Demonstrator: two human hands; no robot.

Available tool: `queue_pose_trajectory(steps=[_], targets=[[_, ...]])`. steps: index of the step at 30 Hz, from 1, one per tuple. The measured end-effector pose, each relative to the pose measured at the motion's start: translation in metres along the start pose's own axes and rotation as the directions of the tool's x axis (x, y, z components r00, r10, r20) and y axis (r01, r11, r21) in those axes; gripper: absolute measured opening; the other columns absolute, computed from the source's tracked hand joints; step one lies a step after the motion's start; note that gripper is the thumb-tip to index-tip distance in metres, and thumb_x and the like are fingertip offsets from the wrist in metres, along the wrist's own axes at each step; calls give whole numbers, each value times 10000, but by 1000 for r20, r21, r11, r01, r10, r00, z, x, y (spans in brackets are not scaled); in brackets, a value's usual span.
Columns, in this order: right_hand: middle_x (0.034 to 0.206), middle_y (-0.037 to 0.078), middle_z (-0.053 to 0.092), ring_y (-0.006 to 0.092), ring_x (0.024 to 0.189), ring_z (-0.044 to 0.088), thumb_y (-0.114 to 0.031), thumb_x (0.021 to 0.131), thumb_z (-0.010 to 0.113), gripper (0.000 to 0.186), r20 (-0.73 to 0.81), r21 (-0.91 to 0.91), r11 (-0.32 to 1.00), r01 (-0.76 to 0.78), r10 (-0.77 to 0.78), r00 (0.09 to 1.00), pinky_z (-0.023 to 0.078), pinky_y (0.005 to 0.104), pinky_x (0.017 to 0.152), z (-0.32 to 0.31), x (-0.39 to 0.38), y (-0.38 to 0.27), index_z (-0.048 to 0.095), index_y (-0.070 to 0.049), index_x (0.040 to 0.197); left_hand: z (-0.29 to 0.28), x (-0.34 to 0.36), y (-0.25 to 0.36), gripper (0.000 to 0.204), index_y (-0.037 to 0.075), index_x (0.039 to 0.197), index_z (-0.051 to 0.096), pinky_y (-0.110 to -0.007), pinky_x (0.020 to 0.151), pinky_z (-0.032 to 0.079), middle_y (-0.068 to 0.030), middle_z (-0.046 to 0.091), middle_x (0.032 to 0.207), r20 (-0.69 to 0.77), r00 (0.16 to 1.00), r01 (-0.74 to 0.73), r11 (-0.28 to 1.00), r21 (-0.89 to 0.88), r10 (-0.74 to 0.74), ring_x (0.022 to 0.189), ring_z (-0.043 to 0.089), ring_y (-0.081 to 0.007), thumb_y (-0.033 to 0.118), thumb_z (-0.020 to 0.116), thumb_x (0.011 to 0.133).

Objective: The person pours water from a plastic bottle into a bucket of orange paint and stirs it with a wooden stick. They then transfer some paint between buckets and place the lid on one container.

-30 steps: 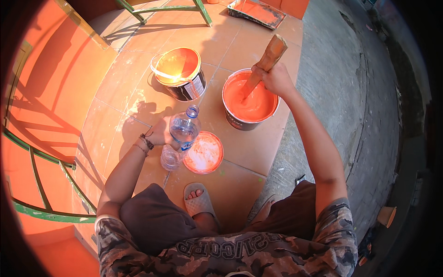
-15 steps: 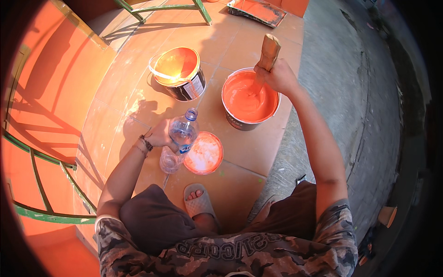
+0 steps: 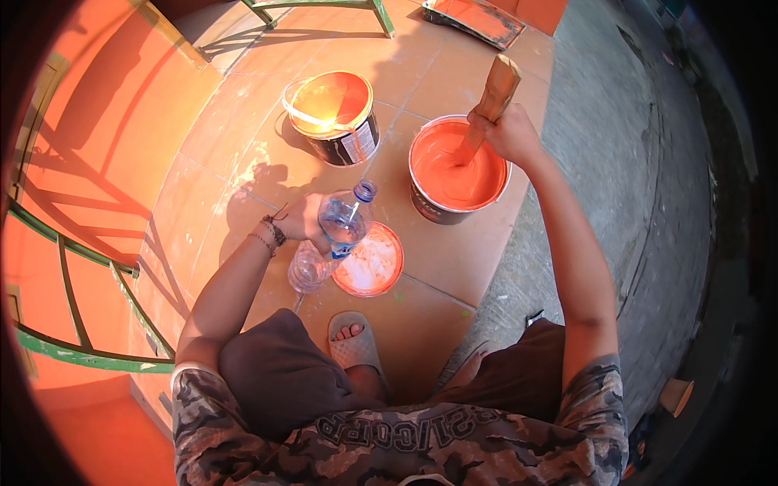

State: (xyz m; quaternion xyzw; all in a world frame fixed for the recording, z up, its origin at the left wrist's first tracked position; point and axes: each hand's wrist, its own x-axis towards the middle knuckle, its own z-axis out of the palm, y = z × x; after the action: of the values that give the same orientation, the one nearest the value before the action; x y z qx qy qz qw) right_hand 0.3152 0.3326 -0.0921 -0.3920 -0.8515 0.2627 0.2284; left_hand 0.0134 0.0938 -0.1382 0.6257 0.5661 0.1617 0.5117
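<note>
My right hand (image 3: 510, 134) is closed around a wooden stirring stick (image 3: 496, 87), whose lower end dips into orange paint (image 3: 450, 174) in a round bucket (image 3: 442, 214). In my left hand (image 3: 306, 220) is a clear, uncapped plastic bottle (image 3: 344, 219), tilted with its mouth up and toward the paint bucket. Below the bottle lies a round lid (image 3: 374, 263) smeared with orange and white. A second bucket (image 3: 344, 146), dark outside and coated orange within, stands farther off to the left with its handle folded over the rim.
An orange-stained paint tray (image 3: 474, 24) lies at the far edge of the tiled floor (image 3: 421, 312). Green metal frames stand at the far left (image 3: 324, 12) and near left (image 3: 89, 356). Grey concrete (image 3: 575, 202) borders the tiles on the right, beside my sandalled feet.
The stick has shifted within the paint and leans a little differently in my right hand. The whole view has slid slightly rightward; the bottle stays in my left hand.
</note>
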Motion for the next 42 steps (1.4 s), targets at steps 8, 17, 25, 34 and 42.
queue_pose_trajectory(steps=[8,17,25,34,42], targets=[[777,209,667,291,647,663,-227,846,647,313,180,308,924,-224,175,968,528,391,602,-4,-22,-24,663,64,960,2,7,12,807,86,1185,579,-316,909,491,-29,667,1064,63,996,66,998,19,-67,985,609,-144,71,847,424],[765,147,671,201,612,649,-287,850,675,342,162,135,984,-115,92,982,520,370,576,-16,-32,-5,674,46,931,2,10,8,859,101,1233,537,-330,900,502,-38,675,1052,80,995,42,989,144,-53,973,623,-157,90,850,433],[607,29,576,73,451,464,-313,862,697,323,-113,424,899,-107,169,979,368,249,425,-81,-56,-45,680,9,885,19,5,9,845,93,1216,581,-311,831,526,-72,698,1001,104,994,15,982,190,-36,912,646,-174,106,850,415],[529,-49,486,35,437,384,-295,879,692,279,-401,195,980,33,49,915,273,213,427,-133,-94,-93,740,-39,981,35,-1,-15,934,77,1294,528,-323,892,511,-61,666,1088,207,966,155,988,11,-154,1018,610,-159,53,857,421],[524,-52,470,25,439,377,-279,882,695,267,-435,120,990,67,-8,900,257,206,429,-149,-108,-106,737,-41,997,51,3,-19,582,31,947,650,-323,708,533,-89,697,872,184,968,143,978,151,-170,814,662,-184,94,830,398]])
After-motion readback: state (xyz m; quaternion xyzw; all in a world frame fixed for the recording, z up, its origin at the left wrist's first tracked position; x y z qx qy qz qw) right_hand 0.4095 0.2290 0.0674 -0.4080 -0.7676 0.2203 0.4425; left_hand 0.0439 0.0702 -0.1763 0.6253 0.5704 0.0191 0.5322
